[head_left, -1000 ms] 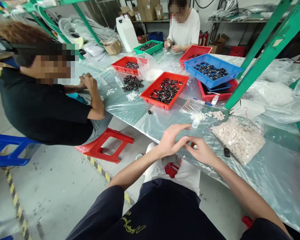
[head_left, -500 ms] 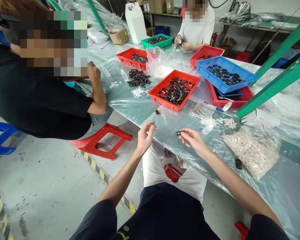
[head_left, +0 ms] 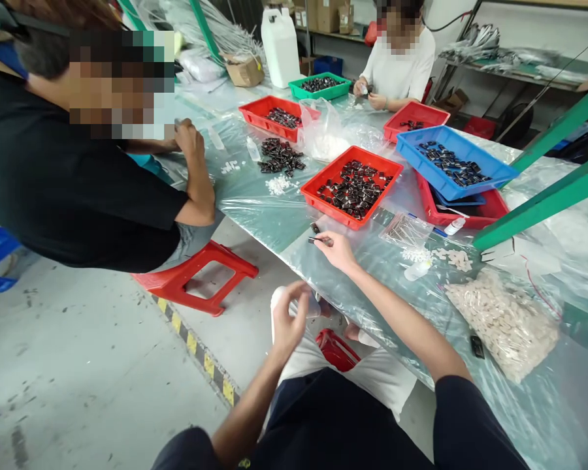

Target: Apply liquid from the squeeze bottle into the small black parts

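Observation:
My right hand [head_left: 337, 250] reaches across the near table edge and pinches a small black rectangular piece [head_left: 316, 240] between thumb and fingers. Just behind it, a similar loose black piece [head_left: 315, 228] lies on the plastic sheet. Over my lap, lower and to the left, my left hand [head_left: 290, 320] is loosely curved with its fingers apart and nothing visible in it. Beyond my right hand stands a red tray [head_left: 318, 196] with many more of these black pieces inside.
A bag of pale small parts [head_left: 504, 326] lies right, beside white bits [head_left: 453, 258] and a small bottle [head_left: 417, 269]. A blue tray [head_left: 500, 171] rests on a red one. Green posts [head_left: 539, 209] slant at right. Co-workers sit left and across.
My right hand has moved left and forward with the black piece, close to the loose one. My left hand has dropped back from the table edge toward my lap. The view shifted slightly.

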### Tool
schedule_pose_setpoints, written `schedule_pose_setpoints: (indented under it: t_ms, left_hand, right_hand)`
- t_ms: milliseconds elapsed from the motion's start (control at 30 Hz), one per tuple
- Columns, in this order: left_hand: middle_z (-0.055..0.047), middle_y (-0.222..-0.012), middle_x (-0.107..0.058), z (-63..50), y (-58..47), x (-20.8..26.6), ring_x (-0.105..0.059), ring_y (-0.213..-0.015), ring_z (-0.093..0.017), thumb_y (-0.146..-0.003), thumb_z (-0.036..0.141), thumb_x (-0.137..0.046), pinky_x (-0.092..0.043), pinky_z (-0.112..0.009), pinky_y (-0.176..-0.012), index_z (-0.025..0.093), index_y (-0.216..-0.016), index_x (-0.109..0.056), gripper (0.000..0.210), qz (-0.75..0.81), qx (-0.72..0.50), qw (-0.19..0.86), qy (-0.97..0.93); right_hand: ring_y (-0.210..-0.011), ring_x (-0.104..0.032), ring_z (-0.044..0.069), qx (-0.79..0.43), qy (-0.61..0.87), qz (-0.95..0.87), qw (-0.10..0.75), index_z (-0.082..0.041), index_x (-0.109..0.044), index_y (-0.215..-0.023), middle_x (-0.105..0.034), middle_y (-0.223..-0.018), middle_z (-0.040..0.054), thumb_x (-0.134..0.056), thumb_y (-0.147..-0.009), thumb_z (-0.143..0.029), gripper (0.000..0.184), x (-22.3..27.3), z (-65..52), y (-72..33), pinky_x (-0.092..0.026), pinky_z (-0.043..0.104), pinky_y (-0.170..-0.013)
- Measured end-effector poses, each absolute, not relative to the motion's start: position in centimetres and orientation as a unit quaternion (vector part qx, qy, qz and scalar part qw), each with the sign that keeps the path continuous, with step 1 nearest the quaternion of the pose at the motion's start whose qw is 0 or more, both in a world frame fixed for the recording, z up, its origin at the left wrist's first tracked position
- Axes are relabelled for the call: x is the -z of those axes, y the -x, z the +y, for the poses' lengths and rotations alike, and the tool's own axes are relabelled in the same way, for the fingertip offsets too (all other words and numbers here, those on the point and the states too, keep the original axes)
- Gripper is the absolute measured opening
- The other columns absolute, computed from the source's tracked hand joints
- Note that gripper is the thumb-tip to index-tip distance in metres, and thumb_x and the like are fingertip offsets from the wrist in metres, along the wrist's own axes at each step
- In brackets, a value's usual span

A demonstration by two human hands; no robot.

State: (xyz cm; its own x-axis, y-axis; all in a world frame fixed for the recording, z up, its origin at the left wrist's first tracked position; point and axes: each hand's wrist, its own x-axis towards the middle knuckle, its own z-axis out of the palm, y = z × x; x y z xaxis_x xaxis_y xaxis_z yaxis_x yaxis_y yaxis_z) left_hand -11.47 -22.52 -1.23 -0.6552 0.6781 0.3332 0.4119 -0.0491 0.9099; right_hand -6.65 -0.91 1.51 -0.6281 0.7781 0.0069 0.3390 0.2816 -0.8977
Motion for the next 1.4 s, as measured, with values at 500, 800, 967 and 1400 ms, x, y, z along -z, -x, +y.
schedule_pose_setpoints:
  t_ms: [500,800,967,1400]
  left_hand:
    - [-0.007,-0.098,-0.081,-27.1,11.0,2.5,-0.078,-0.086,-0.024,-0.101,0.039,-0.061,-0.065,-0.04,-0.079,0.025,-0.118,-0.072,0.025,0.687,-0.575,0.158,-0.415]
    - [-0.007,-0.1,-0.081,-16.1,11.1,-4.2,-0.073,-0.083,-0.019,-0.1,0.035,-0.064,-0.059,-0.032,-0.077,0.022,-0.116,-0.074,0.024,0.58,-0.511,0.181,-0.608]
    - [-0.006,-0.096,-0.081,-9.9,4.6,-4.3,-0.073,-0.078,-0.017,-0.097,0.037,-0.068,-0.055,-0.028,-0.067,0.02,-0.112,-0.077,0.024,0.496,-0.476,0.232,-0.688]
    - [-0.006,-0.1,-0.085,-6.6,-0.4,-3.3,-0.079,-0.081,-0.021,-0.103,0.035,-0.063,-0.06,-0.03,-0.071,0.024,-0.109,-0.084,0.025,0.436,-0.349,0.235,-0.795]
  right_hand:
    - [-0.115,-0.072,0.034,-0.233,0.404,-0.883,0.052,-0.013,-0.074,-0.111,-0.077,-0.12,0.0216,-0.066,-0.096,-0.021,0.019,-5.7,2.8,10.5,-0.053,0.041,-0.097]
    - [-0.06,-0.061,0.013,-0.593,0.323,-0.692,0.255,-0.02,-0.063,-0.1,-0.075,-0.081,0.0027,-0.068,-0.092,-0.041,0.024,-6.6,-2.5,-9.3,-0.046,0.027,-0.059]
    - [-0.077,-0.067,0.017,-0.54,0.4,-0.66,0.336,-0.021,-0.066,-0.101,-0.074,-0.098,0.006,-0.072,-0.09,-0.041,0.023,-6.0,-4.9,-17.4,-0.048,0.029,-0.065]
    - [-0.082,-0.068,0.018,-0.34,0.373,-0.781,0.368,-0.021,-0.069,-0.107,-0.075,-0.101,0.0058,-0.06,-0.101,-0.024,0.011,-2.5,-5.2,-23.2,-0.053,0.031,-0.071]
